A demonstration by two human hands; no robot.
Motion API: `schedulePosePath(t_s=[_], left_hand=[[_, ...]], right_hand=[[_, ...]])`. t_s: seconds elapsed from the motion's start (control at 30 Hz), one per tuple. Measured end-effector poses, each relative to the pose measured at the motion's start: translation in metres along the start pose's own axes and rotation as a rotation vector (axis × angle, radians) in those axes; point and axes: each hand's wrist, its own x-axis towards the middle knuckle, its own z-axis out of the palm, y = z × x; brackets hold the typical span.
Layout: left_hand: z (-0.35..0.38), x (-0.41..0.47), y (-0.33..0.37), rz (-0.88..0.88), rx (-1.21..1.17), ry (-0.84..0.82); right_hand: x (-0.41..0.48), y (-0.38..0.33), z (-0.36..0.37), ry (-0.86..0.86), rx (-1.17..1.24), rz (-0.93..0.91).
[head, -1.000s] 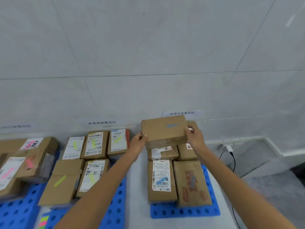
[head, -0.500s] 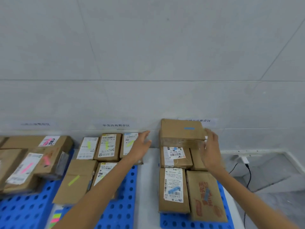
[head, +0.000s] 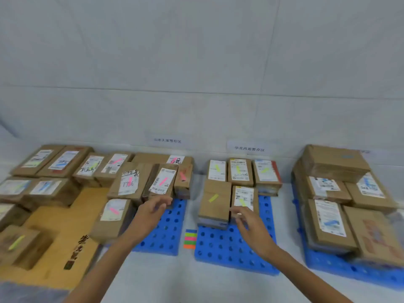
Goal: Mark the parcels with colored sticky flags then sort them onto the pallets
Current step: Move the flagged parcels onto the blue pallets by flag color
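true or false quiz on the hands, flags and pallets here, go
1. The left hand and the right hand both hold nothing. True.
2. The cardboard parcels on the middle blue perforated plastic pallet carry pink flags. False: their flags are yellow.
3. The striped pad of sticky flags lies on the white surface between two pallets. True.
4. The brown cardboard box with a blue flag on the right pallet sits alone on bare plastic. False: it rests on top of other parcels.
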Motion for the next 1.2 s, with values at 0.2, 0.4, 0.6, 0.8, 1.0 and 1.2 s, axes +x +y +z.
schedulePosePath(t_s=[0.2,0.4,0.6,0.8,1.0,1.2], left_hand=[[-0.136,-0.113,-0.089,-0.14,0.09,0.077],[-0.196,-0.173,-0.139,-0.226,0.055,0.209],[-0.237,-0.201,-0.152,-0.27,0.052,0.386],[-0.269,-0.228,-0.164,-0.328,0.016,0.591],[-0.284,-0.238,-0.193,-0.445,-0.049,0.695],[-0.316,-0.221,-0.237,-0.64,-0.194,0.807]], right_hand=[[-0.017,-0.114,0.145,-0.187,0.123,0.01],[-0.029,-0.174,0.208,-0.407,0.123,0.009],[0.006,-0.207,0.228,-0.468,0.152,-0.043],[0.043,-0.234,0.25,-0.475,0.222,-0.098],[0.063,-0.274,0.287,-0.571,0.271,-0.125],[0.106,-0.335,0.364,-0.615,0.29,-0.119]])
